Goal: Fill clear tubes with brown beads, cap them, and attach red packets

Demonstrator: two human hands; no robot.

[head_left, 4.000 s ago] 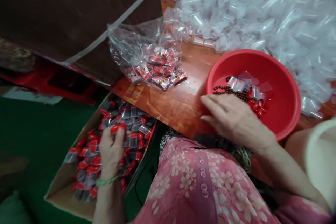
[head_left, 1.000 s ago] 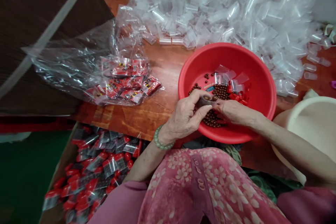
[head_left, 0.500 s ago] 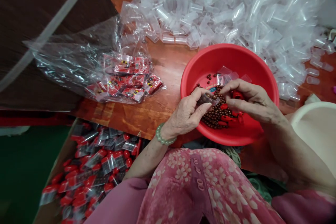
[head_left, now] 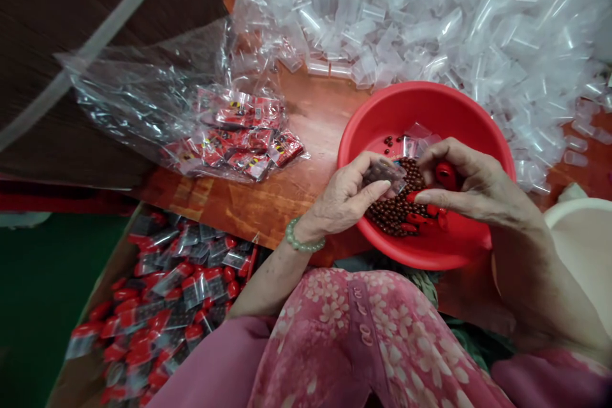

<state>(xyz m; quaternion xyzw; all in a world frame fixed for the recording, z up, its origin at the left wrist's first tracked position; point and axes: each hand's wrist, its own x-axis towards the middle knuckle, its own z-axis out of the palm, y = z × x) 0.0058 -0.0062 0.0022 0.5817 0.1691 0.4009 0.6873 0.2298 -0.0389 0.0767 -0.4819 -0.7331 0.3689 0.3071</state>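
Note:
My left hand (head_left: 351,194), closed, pinches a small clear plastic container (head_left: 386,176) between thumb and fingers. Dark shapes show through its wall. Beneath it, many small brown beads (head_left: 392,213) lie in a red plastic bowl (head_left: 425,261). Over the bowl's right half, my right hand (head_left: 471,185) has its thumb and fingers apart. A rounded red piece (head_left: 445,174) shows between them; whether it touches the hand I cannot tell. More red pieces (head_left: 421,219) lie among the beads below the thumb, and small clear pieces (head_left: 419,132) rest behind them.
Clear plastic tubes (head_left: 382,19) are heaped across the back of the wooden table (head_left: 315,115). Red printed packets (head_left: 248,137) in a clear bag lie left of the bowl. Lower left, a carton holds many red-capped clear containers (head_left: 201,287). A white tub (head_left: 583,236) stands at the right.
The container in my left hand has turned, so more of its broad side shows. My right thumb and fingers have spread apart. The whole view has shifted slightly.

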